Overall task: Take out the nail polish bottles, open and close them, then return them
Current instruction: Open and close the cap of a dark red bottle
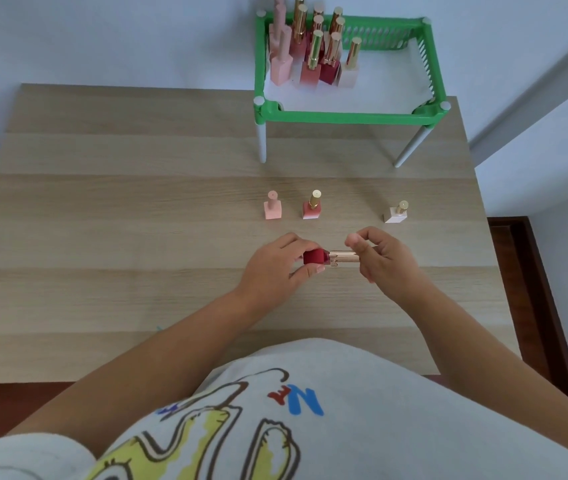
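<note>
A dark red nail polish bottle point(315, 257) lies sideways in the air just above the wooden table point(137, 220). My left hand point(275, 268) grips its red body. My right hand point(382, 258) holds its gold cap point(344, 257), which sits against the bottle's neck. Three more bottles stand on the table behind my hands: a pale pink one point(272, 206), a coral one with a gold cap point(312, 206) and a white one with a gold cap point(396, 213). Several other bottles stand in the left part of the green rack point(344, 116).
The green rack stands on white legs at the table's back right, against a white wall. Its right half holds no bottles. The table's right edge lies close to the white bottle, with dark red floor beyond.
</note>
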Tool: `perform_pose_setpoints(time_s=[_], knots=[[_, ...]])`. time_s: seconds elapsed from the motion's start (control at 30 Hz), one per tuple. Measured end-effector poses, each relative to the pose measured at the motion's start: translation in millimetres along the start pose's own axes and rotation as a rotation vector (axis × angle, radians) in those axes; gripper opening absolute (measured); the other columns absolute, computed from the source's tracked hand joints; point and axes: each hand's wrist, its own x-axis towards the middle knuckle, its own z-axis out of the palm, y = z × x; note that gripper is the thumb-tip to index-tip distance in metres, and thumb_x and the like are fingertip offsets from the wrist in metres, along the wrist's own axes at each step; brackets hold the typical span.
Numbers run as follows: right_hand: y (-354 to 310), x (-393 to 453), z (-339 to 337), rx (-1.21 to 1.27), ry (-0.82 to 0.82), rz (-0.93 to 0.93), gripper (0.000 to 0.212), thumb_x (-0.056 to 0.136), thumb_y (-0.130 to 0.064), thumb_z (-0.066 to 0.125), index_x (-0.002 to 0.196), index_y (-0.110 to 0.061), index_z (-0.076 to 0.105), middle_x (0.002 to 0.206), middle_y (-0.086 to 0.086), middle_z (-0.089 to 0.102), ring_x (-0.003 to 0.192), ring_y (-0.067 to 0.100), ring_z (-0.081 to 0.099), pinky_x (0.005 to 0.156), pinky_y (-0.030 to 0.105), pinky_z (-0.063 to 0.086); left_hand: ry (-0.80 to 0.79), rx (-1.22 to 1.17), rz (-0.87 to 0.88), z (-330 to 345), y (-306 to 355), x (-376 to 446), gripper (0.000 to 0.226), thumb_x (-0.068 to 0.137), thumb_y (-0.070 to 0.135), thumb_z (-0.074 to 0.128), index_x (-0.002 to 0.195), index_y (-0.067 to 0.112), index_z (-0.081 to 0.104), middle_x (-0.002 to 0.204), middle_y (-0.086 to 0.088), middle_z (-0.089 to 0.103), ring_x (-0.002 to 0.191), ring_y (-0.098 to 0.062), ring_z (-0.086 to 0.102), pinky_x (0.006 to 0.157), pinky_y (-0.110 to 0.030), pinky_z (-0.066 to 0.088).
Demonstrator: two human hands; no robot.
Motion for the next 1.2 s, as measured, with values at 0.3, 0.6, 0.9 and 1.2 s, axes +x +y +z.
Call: perform_pose_setpoints(time_s=[0.3,0.6,0.9,1.2], knots=[[-7,-11,-10,-0.079,-0.026,-0.181,0.021,0.083,-0.015,0.07,0.093,-0.033,0.068,0.077,-0.017,0.062,0.066,-0.003,0.055,0.064,0.005,0.042,0.028,-0.021,0.011,-4,2,2,0.024,0.088,0.035,0.067,0.11,0.023,0.066,0.095,0.01,0.06,0.08,-0.007,0.06,0.068,-0.033,0.053],[-9,-8,-7,-0.138,-0.022,-0.146,0.011,0.088,-0.022,0.064,0.089,-0.032,0.068,0.074,-0.006,0.067,0.059,0.003,0.052,0.055,0.01,0.041,0.017,-0.012,0.012,-7,9,-1,0.025,0.088,0.032,0.068,0.109,0.02,0.067,0.096,0.006,0.062,0.08,-0.01,0.062,0.068,-0.034,0.052],[-14,-9,-11,-0.166,-0.016,-0.209,0.018,0.086,-0.039,0.063,0.102,-0.032,0.068,0.084,-0.022,0.062,0.074,-0.003,0.057,0.064,0.008,0.043,0.016,-0.037,-0.044,-8,11,-2,0.027,0.088,0.035,0.066,0.112,0.022,0.065,0.097,0.006,0.062,0.082,-0.011,0.061,0.069,-0.038,0.054],[-16,-10,-15,-0.217,-0.008,-0.27,0.017,0.08,-0.018,0.073,0.094,-0.029,0.071,0.076,-0.016,0.063,0.069,0.0,0.055,0.064,0.011,0.045,0.006,-0.037,-0.048,-9,13,-2,0.027,0.089,0.035,0.066,0.112,0.021,0.066,0.097,0.007,0.061,0.082,-0.011,0.061,0.07,-0.037,0.053]])
